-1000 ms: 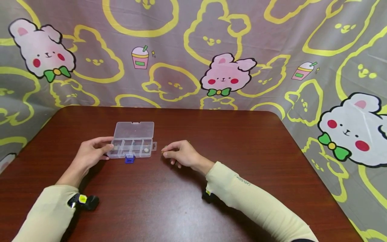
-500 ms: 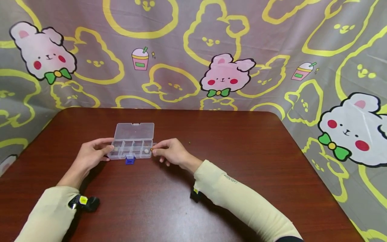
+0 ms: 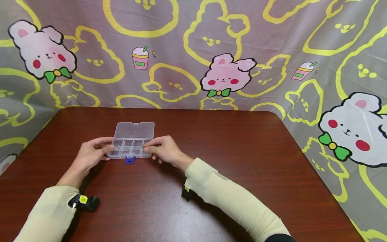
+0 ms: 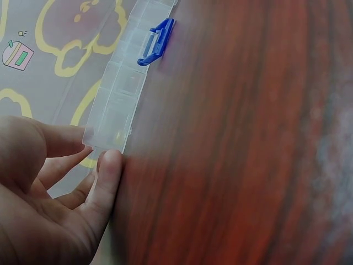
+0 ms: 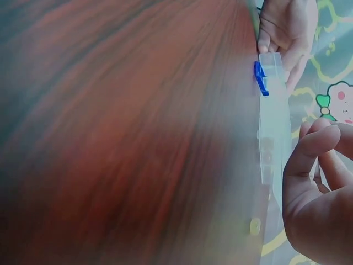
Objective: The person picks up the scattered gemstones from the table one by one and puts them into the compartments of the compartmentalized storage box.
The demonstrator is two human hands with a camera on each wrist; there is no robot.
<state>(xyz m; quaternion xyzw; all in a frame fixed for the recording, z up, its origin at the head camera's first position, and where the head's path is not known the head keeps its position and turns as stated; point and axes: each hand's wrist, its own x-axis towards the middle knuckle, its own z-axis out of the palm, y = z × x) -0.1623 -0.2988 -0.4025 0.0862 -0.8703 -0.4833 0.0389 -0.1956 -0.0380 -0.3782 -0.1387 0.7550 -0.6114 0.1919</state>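
Observation:
A clear plastic compartment box (image 3: 127, 153) lies on the table with its lid (image 3: 134, 130) raised at the back and a blue latch (image 3: 130, 160) hanging at the front. My left hand (image 3: 90, 153) grips the box's left end; in the left wrist view, the thumb (image 4: 107, 171) presses its side. Over the right-hand compartments, my right hand (image 3: 166, 149) pinches a tiny amber bead (image 3: 144, 147) between thumb and index finger. Those fingers hide part of the box's right end. In the right wrist view, the fingertips (image 5: 325, 135) meet, with the bead hidden.
A small yellowish bead (image 3: 189, 142) lies on the dark wooden table (image 3: 229, 141), right of the box. A patterned curtain (image 3: 181, 50) hangs behind the table and along its right side.
My right hand has carried the amber bead leftward from the table beside the box to above its right compartments. The left hand has stayed on the box.

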